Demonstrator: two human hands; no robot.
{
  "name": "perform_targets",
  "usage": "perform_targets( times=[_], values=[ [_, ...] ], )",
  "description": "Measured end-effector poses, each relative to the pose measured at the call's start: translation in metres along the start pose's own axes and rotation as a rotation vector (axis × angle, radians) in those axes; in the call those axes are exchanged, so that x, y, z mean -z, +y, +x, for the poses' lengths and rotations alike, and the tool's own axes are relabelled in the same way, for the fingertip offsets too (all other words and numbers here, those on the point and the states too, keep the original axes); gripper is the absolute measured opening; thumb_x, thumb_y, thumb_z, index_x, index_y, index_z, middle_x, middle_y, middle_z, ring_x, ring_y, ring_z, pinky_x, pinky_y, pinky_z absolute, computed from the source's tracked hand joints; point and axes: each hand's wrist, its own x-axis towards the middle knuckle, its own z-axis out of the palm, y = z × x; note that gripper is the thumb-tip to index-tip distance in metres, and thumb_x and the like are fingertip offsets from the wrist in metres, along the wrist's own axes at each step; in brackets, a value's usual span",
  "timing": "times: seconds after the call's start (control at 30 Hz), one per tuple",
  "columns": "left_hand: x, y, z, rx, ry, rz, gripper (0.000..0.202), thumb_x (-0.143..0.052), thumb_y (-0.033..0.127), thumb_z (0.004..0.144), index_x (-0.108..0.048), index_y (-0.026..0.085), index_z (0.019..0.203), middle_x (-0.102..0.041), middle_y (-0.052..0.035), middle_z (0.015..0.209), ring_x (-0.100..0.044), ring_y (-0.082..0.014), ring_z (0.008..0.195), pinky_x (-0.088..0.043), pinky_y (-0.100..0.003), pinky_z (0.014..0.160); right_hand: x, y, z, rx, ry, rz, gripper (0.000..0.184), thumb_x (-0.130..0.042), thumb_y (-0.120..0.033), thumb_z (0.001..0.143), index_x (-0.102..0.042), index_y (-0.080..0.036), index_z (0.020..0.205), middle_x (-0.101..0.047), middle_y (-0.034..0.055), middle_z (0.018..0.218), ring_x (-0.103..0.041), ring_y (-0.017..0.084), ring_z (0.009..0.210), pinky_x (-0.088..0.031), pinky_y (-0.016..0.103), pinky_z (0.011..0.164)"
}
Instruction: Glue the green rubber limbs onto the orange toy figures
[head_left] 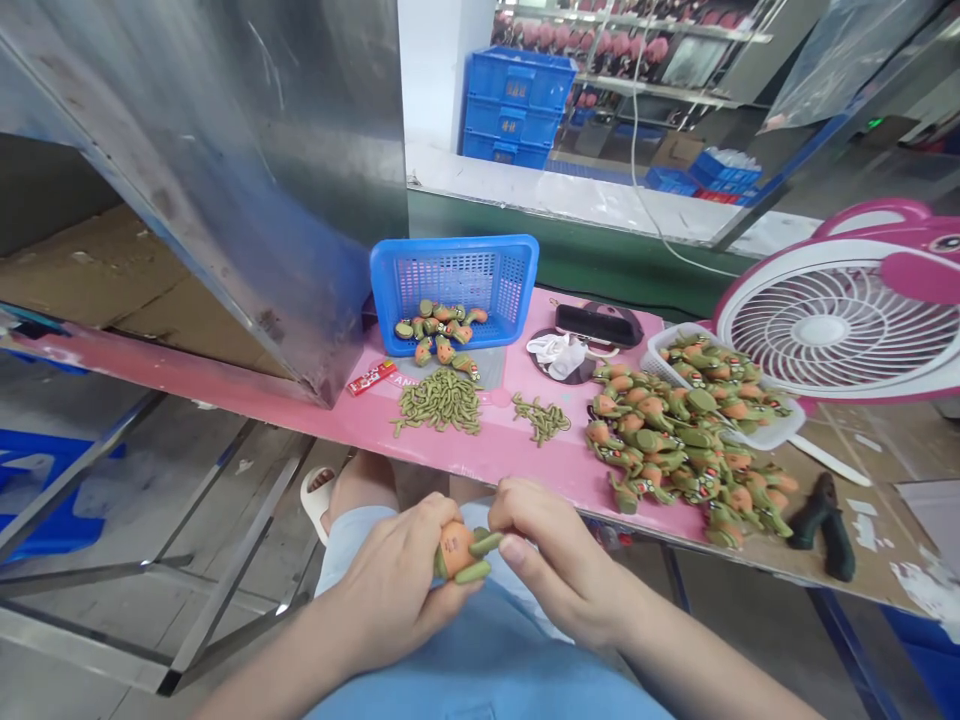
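Note:
My left hand (394,590) is closed around a small toy figure (459,553) with an orange head and green limbs, held over my lap. My right hand (551,560) pinches one green limb of the same figure from the right. On the pink bench in front lie two heaps of loose green limb pieces, a larger heap (441,402) and a smaller one (541,417). A big pile of the same figures (675,440) lies to the right.
A blue basket (454,270) tipped on its side holds several figures. A white tray (780,432) carries more of them. A pink and white fan (840,320) stands at the right, black pliers (825,520) near the bench edge. A metal panel (247,170) leans at the left.

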Motion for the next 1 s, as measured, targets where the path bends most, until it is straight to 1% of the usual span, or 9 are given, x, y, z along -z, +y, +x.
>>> perform_targets(
  times=[0.1, 0.2, 0.27, 0.4, 0.63, 0.73, 0.87, 1.0],
  values=[
    [-0.001, 0.000, 0.000, -0.033, 0.025, 0.068, 0.006, -0.052, 0.027, 0.076, -0.048, 0.022, 0.076, -0.051, 0.0018, 0.063, -0.047, -0.0149, 0.051, -0.036, -0.024, 0.049, -0.006, -0.002, 0.001, 0.008, -0.025, -0.018, 0.034, -0.023, -0.034, 0.098, -0.036, -0.020, 0.070, -0.039, -0.0020, 0.061, -0.037, 0.012, 0.055, -0.030, 0.024, 0.053],
    [-0.002, 0.001, 0.000, -0.072, 0.043, 0.113, 0.006, -0.051, 0.027, 0.078, -0.048, 0.022, 0.076, -0.049, 0.0025, 0.062, -0.045, -0.0138, 0.049, -0.035, -0.024, 0.047, -0.011, -0.003, -0.001, -0.021, -0.011, -0.014, 0.035, -0.021, -0.034, 0.098, -0.033, -0.020, 0.069, -0.037, -0.0027, 0.060, -0.035, 0.012, 0.053, -0.030, 0.023, 0.051],
    [-0.002, 0.002, 0.000, -0.073, 0.042, 0.114, 0.007, -0.051, 0.028, 0.078, -0.048, 0.022, 0.075, -0.048, 0.0028, 0.062, -0.044, -0.0136, 0.048, -0.035, -0.024, 0.047, -0.013, -0.003, -0.003, -0.031, 0.003, -0.005, 0.034, -0.021, -0.035, 0.098, -0.031, -0.020, 0.069, -0.035, -0.0033, 0.059, -0.034, 0.011, 0.052, -0.029, 0.023, 0.050],
    [-0.003, 0.004, -0.001, -0.016, 0.028, 0.054, 0.008, -0.053, 0.028, 0.076, -0.049, 0.022, 0.072, -0.047, 0.0024, 0.061, -0.043, -0.0143, 0.048, -0.034, -0.024, 0.047, -0.014, -0.003, -0.005, -0.044, 0.002, -0.004, 0.034, -0.020, -0.035, 0.098, -0.030, -0.021, 0.069, -0.033, -0.0038, 0.059, -0.033, 0.011, 0.051, -0.029, 0.022, 0.049],
    [-0.004, 0.006, 0.000, 0.103, 0.036, -0.169, 0.010, -0.058, 0.028, 0.070, -0.051, 0.023, 0.067, -0.047, 0.0024, 0.060, -0.039, -0.0141, 0.049, -0.029, -0.025, 0.048, -0.015, -0.006, -0.005, -0.057, -0.016, -0.013, 0.035, -0.019, -0.036, 0.098, -0.029, -0.021, 0.068, -0.033, -0.0037, 0.059, -0.033, 0.011, 0.050, -0.029, 0.022, 0.047],
    [-0.004, 0.007, 0.000, 0.144, 0.031, -0.205, 0.010, -0.058, 0.028, 0.069, -0.051, 0.023, 0.066, -0.046, 0.0022, 0.059, -0.039, -0.0145, 0.049, -0.029, -0.026, 0.049, -0.014, -0.007, -0.005, -0.061, -0.024, -0.025, 0.035, -0.018, -0.037, 0.098, -0.028, -0.021, 0.068, -0.033, -0.0038, 0.058, -0.033, 0.011, 0.049, -0.029, 0.022, 0.047],
    [-0.004, 0.008, 0.000, 0.163, 0.045, -0.252, 0.010, -0.060, 0.027, 0.067, -0.052, 0.023, 0.066, -0.047, 0.0018, 0.060, -0.039, -0.0151, 0.051, -0.028, -0.026, 0.050, -0.013, -0.007, -0.005, -0.069, -0.033, -0.030, 0.036, -0.017, -0.038, 0.098, -0.027, -0.021, 0.067, -0.033, -0.0038, 0.057, -0.033, 0.011, 0.048, -0.029, 0.023, 0.046],
    [-0.004, 0.007, 0.000, 0.158, 0.036, -0.231, 0.011, -0.059, 0.028, 0.068, -0.050, 0.023, 0.066, -0.047, 0.0020, 0.060, -0.040, -0.0152, 0.051, -0.029, -0.026, 0.050, -0.014, -0.008, -0.005, -0.074, -0.029, -0.039, 0.037, -0.017, -0.038, 0.098, -0.028, -0.021, 0.066, -0.033, -0.0039, 0.057, -0.033, 0.011, 0.048, -0.029, 0.022, 0.046]
  ],
)
